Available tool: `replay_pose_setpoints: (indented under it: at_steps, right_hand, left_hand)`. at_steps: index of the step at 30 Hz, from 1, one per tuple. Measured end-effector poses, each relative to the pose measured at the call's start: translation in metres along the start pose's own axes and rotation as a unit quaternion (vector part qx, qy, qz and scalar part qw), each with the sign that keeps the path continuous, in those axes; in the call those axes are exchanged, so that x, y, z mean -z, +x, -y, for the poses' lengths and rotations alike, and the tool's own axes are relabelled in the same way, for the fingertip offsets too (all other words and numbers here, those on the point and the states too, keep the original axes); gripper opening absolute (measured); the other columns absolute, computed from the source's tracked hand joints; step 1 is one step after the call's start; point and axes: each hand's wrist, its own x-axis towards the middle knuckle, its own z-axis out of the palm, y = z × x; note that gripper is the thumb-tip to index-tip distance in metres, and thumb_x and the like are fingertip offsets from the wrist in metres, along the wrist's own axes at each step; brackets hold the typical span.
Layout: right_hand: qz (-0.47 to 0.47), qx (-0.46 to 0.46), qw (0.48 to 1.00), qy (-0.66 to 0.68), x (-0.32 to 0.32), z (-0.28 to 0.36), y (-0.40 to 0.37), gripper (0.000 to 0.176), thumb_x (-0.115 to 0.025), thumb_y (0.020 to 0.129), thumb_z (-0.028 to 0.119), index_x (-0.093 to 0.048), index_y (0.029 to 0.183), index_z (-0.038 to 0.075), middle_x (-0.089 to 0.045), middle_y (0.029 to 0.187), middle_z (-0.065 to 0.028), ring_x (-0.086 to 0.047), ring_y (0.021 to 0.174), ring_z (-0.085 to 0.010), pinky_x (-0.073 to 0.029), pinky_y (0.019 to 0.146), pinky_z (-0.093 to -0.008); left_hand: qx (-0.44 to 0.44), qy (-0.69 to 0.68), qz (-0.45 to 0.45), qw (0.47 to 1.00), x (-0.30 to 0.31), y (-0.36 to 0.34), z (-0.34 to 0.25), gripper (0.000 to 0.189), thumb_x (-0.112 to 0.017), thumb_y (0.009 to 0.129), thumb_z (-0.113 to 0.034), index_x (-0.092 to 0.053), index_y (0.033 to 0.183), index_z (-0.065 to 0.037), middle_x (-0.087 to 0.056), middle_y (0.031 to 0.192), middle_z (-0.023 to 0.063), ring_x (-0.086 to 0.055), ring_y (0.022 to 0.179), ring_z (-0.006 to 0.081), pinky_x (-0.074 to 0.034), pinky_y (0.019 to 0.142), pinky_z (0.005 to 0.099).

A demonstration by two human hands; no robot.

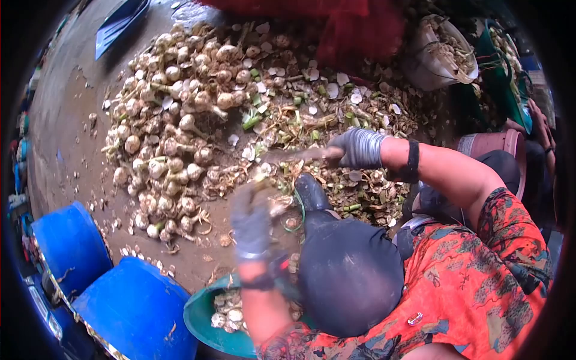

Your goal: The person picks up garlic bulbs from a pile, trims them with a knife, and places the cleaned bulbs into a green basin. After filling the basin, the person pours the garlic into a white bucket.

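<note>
My right hand (359,148), in a grey glove with bands round the wrist, is closed on a knife (300,155) whose blade points left over the trimmings. Lower down, my left hand (249,223) is gloved too and smeared by motion; its fingers and anything in them cannot be made out. Beyond it lies a large heap of garlic bulbs (174,129) with stems. Cut stems and peelings (300,123) cover the ground past the knife. Beneath my left forearm, a green basin (201,315) holds trimmed bulbs.
Two blue tubs (138,306) stand at the lower left. My dark-covered knees (351,276) are close to the basin. A white bucket of scraps (441,54), a pink bucket (492,147) and another person's red clothing (360,33) appear at the upper right. A blue scoop (120,24) lies upper left.
</note>
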Motion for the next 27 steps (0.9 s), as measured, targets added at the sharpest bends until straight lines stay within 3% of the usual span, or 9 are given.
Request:
replay_pose_setpoints:
  at_steps: [2,3,8,13,17,19,23,25,27]
  right_hand:
    - [-0.022,-0.054,0.997,-0.045,-0.002,-0.025,-0.004,0.031,-0.067,0.081,0.035,-0.067,0.101,0.012,-0.069,0.083,-0.0153,-0.066,0.074,-0.0313,-0.052,0.071,-0.0414]
    - [-0.001,-0.122,0.993,-0.006,0.004,-0.017,-0.014,0.03,-0.066,0.081,0.033,-0.067,0.101,0.011,-0.069,0.084,-0.0171,-0.067,0.076,-0.0337,-0.052,0.072,-0.0429]
    - [-0.036,-0.046,0.997,-0.04,-0.023,-0.024,0.001,0.03,-0.065,0.082,0.033,-0.066,0.101,0.009,-0.069,0.085,-0.0185,-0.067,0.081,-0.0363,-0.052,0.073,-0.0439]
    - [-0.019,0.02,0.998,-0.059,-0.029,0.005,0.01,0.032,-0.064,0.084,0.032,-0.065,0.108,0.011,-0.069,0.087,-0.0187,-0.067,0.081,-0.0375,-0.052,0.075,-0.0444]
    - [-0.032,0.016,0.998,-0.042,-0.031,-0.005,-0.001,0.035,-0.066,0.086,0.036,-0.064,0.112,0.013,-0.069,0.09,-0.0189,-0.067,0.084,-0.0375,-0.052,0.074,-0.0439]
    - [-0.018,-0.012,0.998,-0.054,-0.032,-0.016,-0.004,0.035,-0.066,0.086,0.038,-0.065,0.11,0.013,-0.069,0.09,-0.0195,-0.067,0.084,-0.0374,-0.052,0.074,-0.0443]
    - [-0.001,-0.03,0.998,-0.055,-0.034,-0.022,-0.004,0.031,-0.064,0.082,0.029,-0.064,0.107,0.011,-0.068,0.087,-0.0188,-0.067,0.082,-0.0377,-0.052,0.074,-0.0455]
    - [0.033,-0.05,0.998,-0.034,-0.031,-0.017,0.001,0.032,-0.064,0.081,0.028,-0.064,0.109,0.012,-0.069,0.088,-0.0191,-0.067,0.083,-0.0382,-0.052,0.074,-0.0456]
    - [0.024,-0.037,0.998,-0.048,-0.035,-0.015,0.007,0.033,-0.064,0.081,0.028,-0.064,0.11,0.012,-0.069,0.088,-0.0193,-0.067,0.083,-0.0383,-0.052,0.075,-0.0457]
  left_hand:
    - [0.111,0.095,-0.056,0.988,0.067,-0.042,-0.011,0.022,-0.061,0.093,-0.018,-0.066,0.109,-0.005,-0.063,0.09,-0.0002,-0.052,0.074,0.0074,-0.045,0.067,0.024]
    - [0.212,0.14,-0.011,0.967,0.105,-0.063,-0.035,0.026,-0.065,0.086,-0.018,-0.065,0.107,-0.001,-0.066,0.094,0.0153,-0.063,0.086,0.0284,-0.049,0.081,0.0349]
    - [0.235,0.357,0.006,0.904,0.157,-0.131,-0.046,0.035,-0.071,0.079,-0.02,-0.067,0.109,-0.002,-0.069,0.09,0.0194,-0.065,0.084,0.0343,-0.05,0.076,0.0415]
    - [0.052,0.324,0.14,0.934,0.044,-0.07,0.002,0.053,-0.067,0.083,-0.027,-0.058,0.127,0.0,-0.061,0.126,0.0214,-0.055,0.122,0.035,-0.041,0.106,0.0407]
    - [0.064,0.476,0.221,0.849,-0.067,-0.027,0.104,0.039,-0.063,0.082,-0.021,-0.063,0.12,-0.011,-0.053,0.132,0.0226,-0.056,0.117,0.0411,-0.045,0.101,0.0477]
    - [0.096,0.492,0.321,0.804,-0.07,0.004,0.124,0.055,-0.066,0.082,-0.019,-0.052,0.134,-0.006,-0.054,0.133,0.02,-0.057,0.114,0.0395,-0.05,0.093,0.0472]
    - [0.083,0.383,0.207,0.897,-0.043,0.016,0.136,0.027,-0.052,0.091,-0.021,-0.066,0.11,-0.006,-0.061,0.11,0.0265,-0.064,0.099,0.0399,-0.05,0.087,0.0478]
    - [0.045,0.184,-0.001,0.982,-0.017,0.023,0.138,0.03,-0.055,0.093,-0.027,-0.064,0.108,-0.003,-0.062,0.101,0.0275,-0.063,0.096,0.0394,-0.05,0.087,0.047]
    - [0.155,0.212,-0.028,0.964,0.012,0.043,0.126,0.032,-0.058,0.093,-0.029,-0.064,0.11,-0.002,-0.062,0.105,0.0268,-0.062,0.102,0.0395,-0.048,0.093,0.044]
